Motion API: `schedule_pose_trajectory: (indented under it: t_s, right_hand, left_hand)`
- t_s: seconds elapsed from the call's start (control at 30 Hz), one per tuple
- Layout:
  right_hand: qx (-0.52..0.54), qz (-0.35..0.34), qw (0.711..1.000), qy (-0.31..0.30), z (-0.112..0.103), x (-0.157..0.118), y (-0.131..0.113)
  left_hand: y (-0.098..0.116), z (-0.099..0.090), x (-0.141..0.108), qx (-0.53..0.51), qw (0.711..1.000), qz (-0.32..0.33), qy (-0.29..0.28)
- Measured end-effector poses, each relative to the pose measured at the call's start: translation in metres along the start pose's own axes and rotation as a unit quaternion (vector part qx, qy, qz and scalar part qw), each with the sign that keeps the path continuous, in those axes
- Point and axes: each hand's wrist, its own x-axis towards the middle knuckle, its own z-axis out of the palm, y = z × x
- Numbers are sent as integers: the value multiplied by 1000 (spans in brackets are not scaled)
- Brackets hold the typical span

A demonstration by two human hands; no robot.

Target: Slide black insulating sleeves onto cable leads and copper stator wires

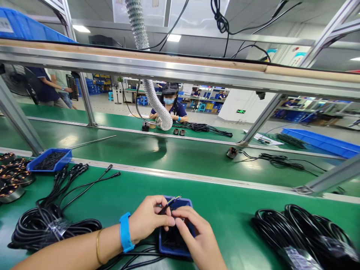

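My left hand [149, 219], with a blue wristband, is closed on the end of a black cable [169, 203]. Thin coloured wires, yellow among them, stick out of that end. My right hand [198, 234] meets it from the right, thumb and forefinger pinched together close to the left fingertips. Whatever sits in that pinch is hidden or too small to name. Both hands are above a small blue bin [176, 253] of small black pieces. More black cable runs [137, 258] lie by the bin, under my left forearm.
Coiled black cables lie at left [53, 225] and right [303, 236]. Copper-wound motor stators [12, 191] and a blue tray [63, 161] of black pieces stand far left. A metal frame rail [180, 75] crosses ahead. A co-worker [180, 108] sits opposite, behind a flexible silver duct [153, 95].
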Motion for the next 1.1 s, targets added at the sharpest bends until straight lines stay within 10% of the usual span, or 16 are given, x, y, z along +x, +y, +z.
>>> schedule_pose_trajectory:
  t_s: [0.23, 0.4, 0.57, 0.77, 1.1]
  right_hand:
    - [-21, -73, 996, 40, 2, 0, 3]
    - [36, 53, 998, 27, 4, -1, 10]
    - [-258, 72, 962, -59, 4, -6, 23]
    - [-439, -30, 894, -82, 27, -16, 49]
    - [-170, -12, 985, 2, 8, -7, 18]
  left_hand:
    - [2, -3, 2, 19, 999, -28, -11]
    - [8, -16, 10, 38, 999, 15, 3]
    - [13, -46, 30, 77, 987, 47, 133]
    - [10, -55, 36, 95, 989, 8, 115]
    - [38, -63, 20, 132, 990, -42, 34]
